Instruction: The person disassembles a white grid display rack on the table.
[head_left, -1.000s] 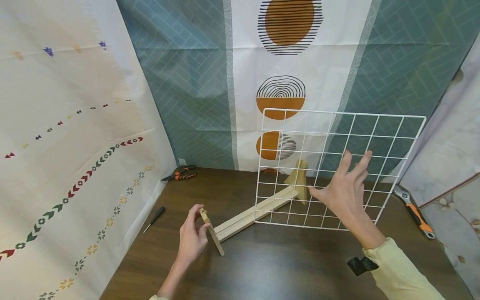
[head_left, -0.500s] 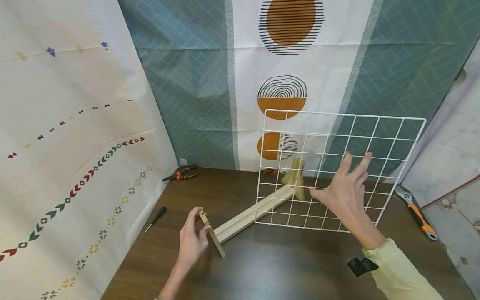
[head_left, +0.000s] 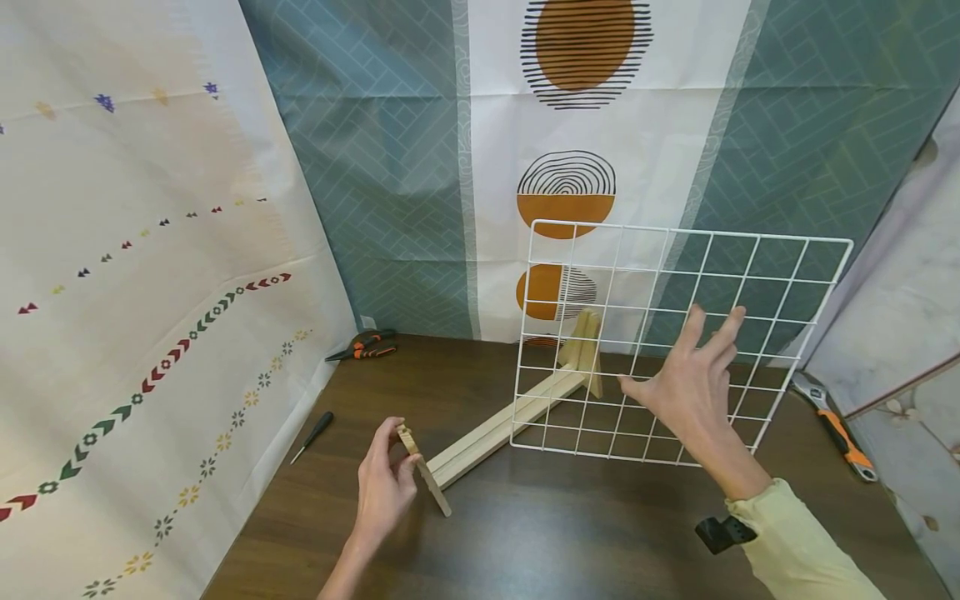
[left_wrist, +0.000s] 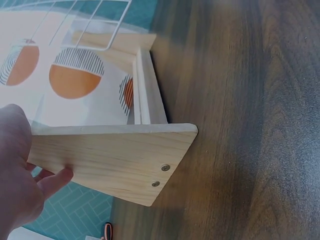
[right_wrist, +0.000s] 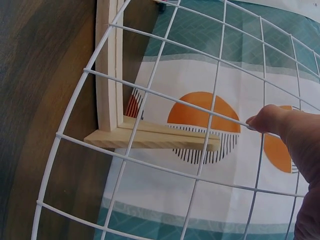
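Note:
My left hand [head_left: 386, 487] pinches the near end panel [left_wrist: 110, 155] of a pale wooden stand. Two screw heads show in this panel in the left wrist view. A long grooved rail [head_left: 480, 444] joins it to the far end panel [head_left: 589, 352], seen through a white wire grid panel [head_left: 690, 230]. My right hand [head_left: 693, 387] holds the grid tilted up from the table, fingers spread and thumb against a wire. In the right wrist view the thumb [right_wrist: 272, 120] lies on a grid wire. The grid overlaps the rail in the head view; whether they touch I cannot tell.
On the brown table [head_left: 510, 533], a screwdriver [head_left: 313, 435] lies at the left and orange-black pliers [head_left: 363, 346] at the back left. An adjustable wrench [head_left: 836, 429] lies at the right edge. Patterned cloths hang behind and at the sides.
The far end of the wooden stand has swung slightly to the left behind the grid, while my left hand keeps its pinch. My right hand and the grid have hardly moved.

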